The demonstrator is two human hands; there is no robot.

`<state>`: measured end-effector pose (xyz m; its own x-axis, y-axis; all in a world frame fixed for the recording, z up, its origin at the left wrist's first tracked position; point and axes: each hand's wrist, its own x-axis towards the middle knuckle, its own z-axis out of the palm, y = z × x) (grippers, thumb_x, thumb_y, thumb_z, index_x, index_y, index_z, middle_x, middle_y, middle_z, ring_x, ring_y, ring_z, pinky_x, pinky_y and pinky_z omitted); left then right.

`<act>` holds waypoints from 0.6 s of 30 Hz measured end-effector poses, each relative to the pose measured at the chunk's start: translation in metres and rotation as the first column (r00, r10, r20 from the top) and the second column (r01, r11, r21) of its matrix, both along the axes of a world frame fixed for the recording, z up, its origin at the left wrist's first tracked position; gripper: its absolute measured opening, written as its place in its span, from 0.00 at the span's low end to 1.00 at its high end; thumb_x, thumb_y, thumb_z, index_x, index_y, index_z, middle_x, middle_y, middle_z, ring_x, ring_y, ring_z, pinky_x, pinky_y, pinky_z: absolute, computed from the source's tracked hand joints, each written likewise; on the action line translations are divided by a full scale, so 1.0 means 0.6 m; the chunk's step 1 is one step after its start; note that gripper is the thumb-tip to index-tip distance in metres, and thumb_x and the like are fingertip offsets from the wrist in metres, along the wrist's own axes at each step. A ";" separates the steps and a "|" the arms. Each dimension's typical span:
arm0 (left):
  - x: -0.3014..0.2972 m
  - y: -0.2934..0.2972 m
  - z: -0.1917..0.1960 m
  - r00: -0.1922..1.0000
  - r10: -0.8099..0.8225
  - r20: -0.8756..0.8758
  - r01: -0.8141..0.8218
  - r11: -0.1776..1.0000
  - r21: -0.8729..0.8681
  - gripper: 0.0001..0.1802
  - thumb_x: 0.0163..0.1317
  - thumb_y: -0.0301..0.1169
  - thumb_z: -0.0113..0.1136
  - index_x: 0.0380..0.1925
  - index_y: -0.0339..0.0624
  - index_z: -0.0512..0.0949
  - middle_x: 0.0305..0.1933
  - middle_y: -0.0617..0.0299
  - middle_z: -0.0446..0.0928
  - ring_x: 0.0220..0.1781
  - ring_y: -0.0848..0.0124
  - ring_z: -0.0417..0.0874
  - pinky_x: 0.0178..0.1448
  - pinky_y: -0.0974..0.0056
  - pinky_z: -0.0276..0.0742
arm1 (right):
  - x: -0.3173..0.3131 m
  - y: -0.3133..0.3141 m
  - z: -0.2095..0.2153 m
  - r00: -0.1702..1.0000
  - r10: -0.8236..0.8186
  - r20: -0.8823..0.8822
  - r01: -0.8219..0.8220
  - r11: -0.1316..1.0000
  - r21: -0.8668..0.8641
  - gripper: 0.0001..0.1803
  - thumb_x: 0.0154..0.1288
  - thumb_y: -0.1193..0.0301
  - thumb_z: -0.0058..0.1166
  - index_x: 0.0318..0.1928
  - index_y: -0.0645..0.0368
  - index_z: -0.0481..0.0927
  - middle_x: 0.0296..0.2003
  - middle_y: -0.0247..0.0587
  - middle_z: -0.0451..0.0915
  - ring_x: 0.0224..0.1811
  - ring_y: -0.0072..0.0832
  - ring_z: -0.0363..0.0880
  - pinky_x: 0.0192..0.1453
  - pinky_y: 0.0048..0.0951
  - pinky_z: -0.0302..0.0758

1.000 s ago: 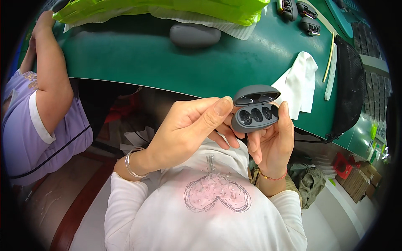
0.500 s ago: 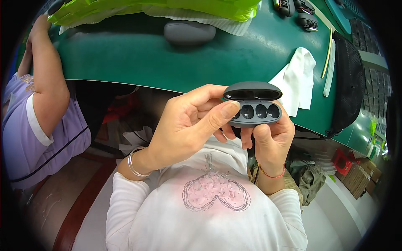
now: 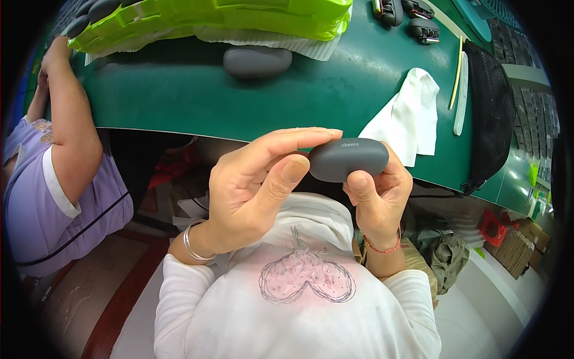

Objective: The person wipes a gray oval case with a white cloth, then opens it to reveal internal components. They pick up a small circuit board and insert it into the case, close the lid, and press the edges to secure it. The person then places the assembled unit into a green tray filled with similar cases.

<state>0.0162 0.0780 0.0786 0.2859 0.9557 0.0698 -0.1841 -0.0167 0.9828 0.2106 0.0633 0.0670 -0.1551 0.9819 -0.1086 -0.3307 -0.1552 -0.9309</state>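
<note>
"Gripping the closed dark grey case (image 3: pixel 349 160) by its right end, the right hand (image 3: pixel 384 202) holds it up. Where exactly?"
"In front of the person, by the near edge of the green table (image 3: pixel 179 99)."
"And the left hand (image 3: pixel 244 192)?"
"Half-curled at the case's left end; whether it grips, I can't tell."
"Anything beyond?"
"A white cloth (image 3: pixel 412 113), right; farther off, left, a second grey case (image 3: pixel 257 62)."

You wore a white top (image 3: pixel 269 332) with loose white sleeves (image 3: pixel 182 299) that ended short of the wrists. Its front carried a pink, two-lobed print (image 3: pixel 308 280) with scribbled dark outlines, small dark specks and pale petal-like bits. A silver bangle (image 3: pixel 186 240) circled your left wrist (image 3: pixel 206 236), a thin red bracelet (image 3: pixel 382 251) your right wrist (image 3: pixel 381 239).
</note>
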 end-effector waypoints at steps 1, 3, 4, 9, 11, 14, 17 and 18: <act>0.003 0.002 -0.001 1.000 0.020 0.004 -0.020 0.999 0.025 0.22 0.68 0.27 0.58 0.58 0.26 0.70 0.55 0.43 0.77 0.55 0.61 0.81 0.60 0.59 0.79 | 0.001 -0.002 -0.004 1.000 0.005 -0.001 -0.005 1.000 0.017 0.16 0.62 0.75 0.65 0.48 0.68 0.76 0.41 0.37 0.79 0.44 0.20 0.78 0.49 0.23 0.76; 0.018 -0.001 0.007 0.995 0.087 0.040 -0.085 0.995 -0.055 0.21 0.64 0.22 0.61 0.57 0.25 0.71 0.52 0.45 0.78 0.54 0.62 0.81 0.59 0.59 0.80 | 0.000 0.002 0.001 0.999 0.017 0.035 -0.018 0.999 0.039 0.16 0.62 0.76 0.65 0.48 0.68 0.76 0.43 0.37 0.78 0.44 0.20 0.77 0.49 0.23 0.76; 0.017 0.000 0.011 0.995 0.080 0.056 -0.074 0.991 -0.109 0.21 0.58 0.15 0.63 0.53 0.26 0.74 0.49 0.46 0.80 0.53 0.62 0.82 0.56 0.62 0.82 | -0.001 0.005 0.010 0.997 0.023 0.073 -0.027 0.999 0.043 0.16 0.62 0.76 0.65 0.48 0.67 0.76 0.43 0.38 0.77 0.45 0.20 0.77 0.49 0.23 0.76; -0.012 0.024 0.021 0.976 0.101 -0.192 -0.052 0.968 0.244 0.17 0.55 0.16 0.67 0.46 0.28 0.79 0.45 0.46 0.81 0.45 0.64 0.85 0.47 0.66 0.85 | 0.005 0.047 0.056 0.898 0.114 0.424 -0.215 0.956 0.199 0.20 0.58 0.77 0.66 0.51 0.65 0.77 0.47 0.42 0.76 0.44 0.26 0.78 0.40 0.24 0.80; -0.017 0.038 0.026 0.973 0.112 -0.201 -0.057 0.963 0.263 0.18 0.54 0.16 0.68 0.46 0.29 0.79 0.44 0.46 0.83 0.44 0.65 0.86 0.46 0.67 0.85 | 0.009 0.078 0.078 0.797 0.138 0.588 -0.351 0.898 0.264 0.20 0.55 0.76 0.67 0.49 0.66 0.79 0.41 0.43 0.79 0.40 0.28 0.79 0.39 0.27 0.79; -0.038 0.043 0.035 0.999 0.047 0.024 -0.049 0.994 0.098 0.17 0.57 0.16 0.66 0.47 0.27 0.78 0.44 0.45 0.83 0.44 0.64 0.86 0.45 0.66 0.86 | 0.007 0.116 0.131 0.692 0.249 0.677 -0.523 0.820 0.232 0.20 0.55 0.75 0.67 0.48 0.66 0.79 0.38 0.43 0.80 0.39 0.28 0.80 0.41 0.28 0.78; -0.056 0.041 0.038 0.938 0.177 0.298 -0.141 0.980 -0.139 0.11 0.68 0.24 0.56 0.47 0.28 0.78 0.43 0.46 0.83 0.42 0.66 0.86 0.44 0.67 0.84 | -0.001 0.146 0.172 0.782 0.343 0.520 -0.480 0.864 0.153 0.19 0.56 0.74 0.66 0.47 0.68 0.79 0.41 0.42 0.81 0.41 0.26 0.80 0.49 0.27 0.76; -0.065 0.039 0.031 0.937 0.179 0.299 -0.152 0.982 -0.110 0.12 0.68 0.24 0.56 0.48 0.29 0.78 0.43 0.48 0.83 0.44 0.67 0.86 0.45 0.68 0.83 | -0.011 0.162 0.182 0.825 0.313 0.471 -0.431 0.887 0.165 0.19 0.56 0.74 0.66 0.47 0.68 0.79 0.42 0.42 0.81 0.43 0.25 0.80 0.51 0.26 0.75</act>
